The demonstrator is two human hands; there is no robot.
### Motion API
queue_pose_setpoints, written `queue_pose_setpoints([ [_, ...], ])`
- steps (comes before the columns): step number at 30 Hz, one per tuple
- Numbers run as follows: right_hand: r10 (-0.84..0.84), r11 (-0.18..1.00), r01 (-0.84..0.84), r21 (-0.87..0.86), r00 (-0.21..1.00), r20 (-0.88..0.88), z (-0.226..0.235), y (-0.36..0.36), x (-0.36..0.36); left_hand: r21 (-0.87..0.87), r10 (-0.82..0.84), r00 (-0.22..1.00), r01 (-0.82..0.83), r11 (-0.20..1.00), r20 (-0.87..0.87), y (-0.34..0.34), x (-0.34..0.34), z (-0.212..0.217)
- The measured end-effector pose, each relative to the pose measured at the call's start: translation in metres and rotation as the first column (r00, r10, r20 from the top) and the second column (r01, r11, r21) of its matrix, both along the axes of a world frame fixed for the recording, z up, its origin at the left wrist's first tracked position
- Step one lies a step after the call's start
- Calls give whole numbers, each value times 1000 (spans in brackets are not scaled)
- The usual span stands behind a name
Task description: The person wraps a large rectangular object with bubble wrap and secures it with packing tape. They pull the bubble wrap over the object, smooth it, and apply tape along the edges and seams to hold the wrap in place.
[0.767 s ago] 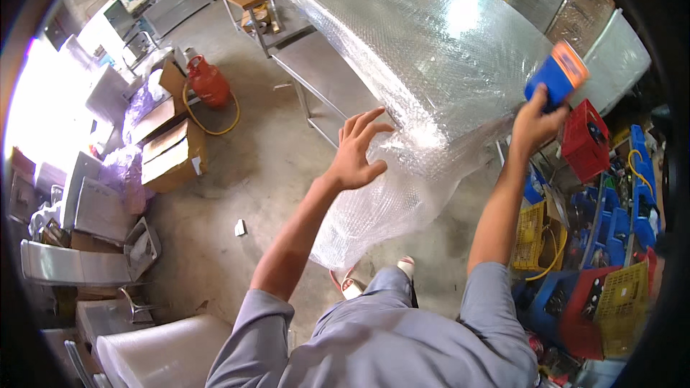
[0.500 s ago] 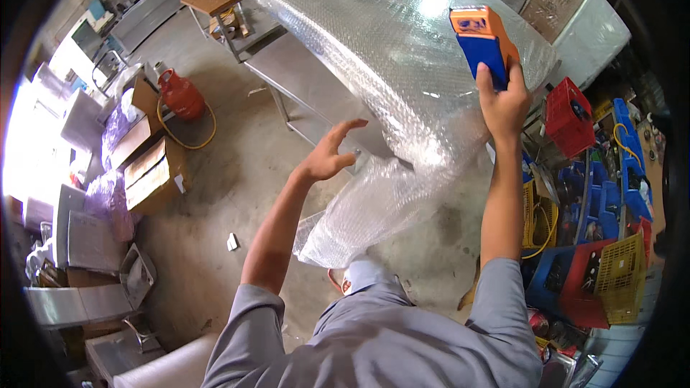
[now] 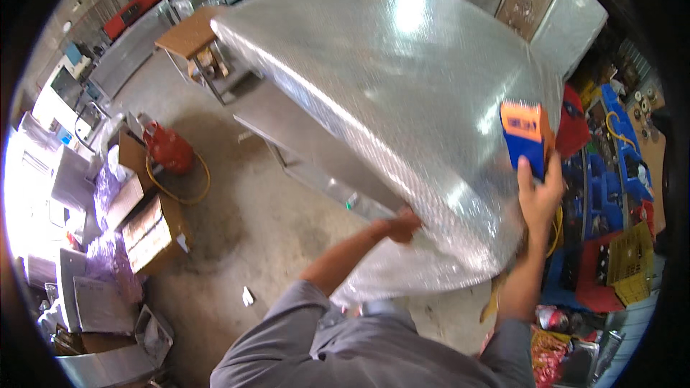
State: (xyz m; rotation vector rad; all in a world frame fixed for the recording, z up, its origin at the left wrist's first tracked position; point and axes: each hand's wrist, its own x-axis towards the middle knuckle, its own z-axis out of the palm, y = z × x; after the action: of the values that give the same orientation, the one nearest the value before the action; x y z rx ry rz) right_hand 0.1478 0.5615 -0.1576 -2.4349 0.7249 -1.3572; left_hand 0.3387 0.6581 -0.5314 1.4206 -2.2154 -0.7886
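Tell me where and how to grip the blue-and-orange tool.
Take the tool probably by its blue lower part, coming from the near side: it is boxy, that end lies nearest, and the right hand holds it there.

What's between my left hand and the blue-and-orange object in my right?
In the head view, part of the bubble-wrapped slab lies between your left hand and the blue-and-orange object.

Passable over the concrete floor [image 3: 244,241] left of centre; blocked at upper centre by the bubble-wrapped slab [image 3: 345,65], at mid-left by red cylinder [image 3: 167,149] and cardboard box [image 3: 154,233], at right by blue bins [image 3: 598,190].
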Motion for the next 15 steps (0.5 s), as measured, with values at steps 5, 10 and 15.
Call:
queue_pose_setpoints([
  [5, -90, 995, 90, -48, 996, -14, -17, -6, -14, 256, -518, 845, 475, 842, 136, -21, -38, 16],
  [10, -314, 948, 299, 107, 933, 178, -30, 1, -53, 315, -567, 791, 491, 812, 229, -5, -4, -41],
  [15, -647, 753, 652, 89, 708, 284, -32, 117, -82, 502, -403, 878, 478, 721, -258, 66, 41, -48],
])
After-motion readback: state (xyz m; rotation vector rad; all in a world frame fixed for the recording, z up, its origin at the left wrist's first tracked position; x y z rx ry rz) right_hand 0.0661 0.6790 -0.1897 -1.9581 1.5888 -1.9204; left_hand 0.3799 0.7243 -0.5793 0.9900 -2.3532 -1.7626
